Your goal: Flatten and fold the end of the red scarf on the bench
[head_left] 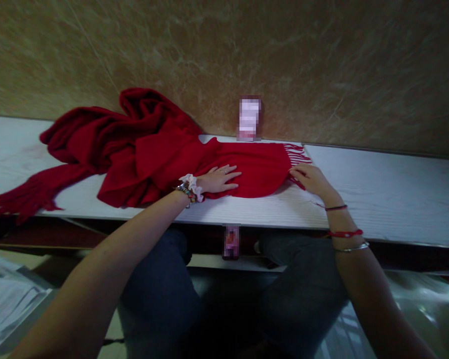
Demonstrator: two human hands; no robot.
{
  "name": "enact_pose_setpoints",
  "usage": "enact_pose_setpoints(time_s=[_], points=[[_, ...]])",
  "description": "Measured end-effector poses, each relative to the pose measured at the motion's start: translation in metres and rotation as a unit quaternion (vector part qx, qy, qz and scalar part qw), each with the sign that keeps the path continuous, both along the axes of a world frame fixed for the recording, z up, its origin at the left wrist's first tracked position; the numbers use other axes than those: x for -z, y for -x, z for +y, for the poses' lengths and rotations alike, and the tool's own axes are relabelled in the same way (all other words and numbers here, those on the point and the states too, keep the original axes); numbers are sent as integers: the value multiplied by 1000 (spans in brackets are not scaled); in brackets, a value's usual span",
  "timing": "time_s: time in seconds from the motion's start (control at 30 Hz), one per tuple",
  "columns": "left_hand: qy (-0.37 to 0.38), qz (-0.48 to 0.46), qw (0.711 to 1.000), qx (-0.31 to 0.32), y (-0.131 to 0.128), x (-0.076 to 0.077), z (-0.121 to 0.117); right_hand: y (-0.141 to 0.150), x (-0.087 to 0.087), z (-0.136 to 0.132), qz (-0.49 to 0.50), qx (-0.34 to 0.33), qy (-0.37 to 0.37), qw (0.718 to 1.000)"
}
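Note:
A red fringed scarf [258, 167] lies on a white wood-grain tabletop [381, 194]. Its right end is spread fairly flat, with fringe [297, 153] at the edge, while the left part is heaped in loose folds and a second fringed end trails toward the front left. My left hand [219, 179] rests palm down on the flat part, fingers spread. At the near right corner, my right hand [310, 178] has its fingers pinched together on the scarf's fringe; a few strands hang below the fingertips.
Behind the table rises a brown marbled wall [224, 60]. A blurred-out phone-like object [250, 118] leans against it, and another blurred object [231, 243] shows below the table's front edge. A container with papers [11, 304] sits at the lower left.

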State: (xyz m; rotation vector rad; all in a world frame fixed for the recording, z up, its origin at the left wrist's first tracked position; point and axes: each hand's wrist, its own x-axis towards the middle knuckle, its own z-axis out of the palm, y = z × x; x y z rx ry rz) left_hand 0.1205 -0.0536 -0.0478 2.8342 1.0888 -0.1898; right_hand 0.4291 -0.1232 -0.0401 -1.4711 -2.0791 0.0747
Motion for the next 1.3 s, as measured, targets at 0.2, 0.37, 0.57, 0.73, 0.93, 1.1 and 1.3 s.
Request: enact_pose_setpoints(time_s=[0.2, 0.37, 0.57, 0.73, 0.93, 1.1, 1.3], points=[[1, 6, 1000, 0, 0, -2, -1, -6, 3, 1, -7, 46, 9, 999], [-9, -2, 1000, -2, 0, -1, -2, -6, 3, -4, -73, -37, 4, 997], [-75, -52, 996, 6, -12, -7, -22, 10, 6, -8, -107, -105, 128, 980], [21, -1, 999, 32, -18, -3, -27, 18, 6, -6, -97, -42, 21, 994], [-13, -7, 999, 36, -17, -2, -21, 24, -1, -8, -45, -33, -26, 998], [-60, -28, 993, 94, -21, -9, -33, 22, 1, -6, 6, -14, 0, 1000], [-27, -16, 993, 110, -24, -16, -37, 17, 5, -3, -66, -60, 37, 995]])
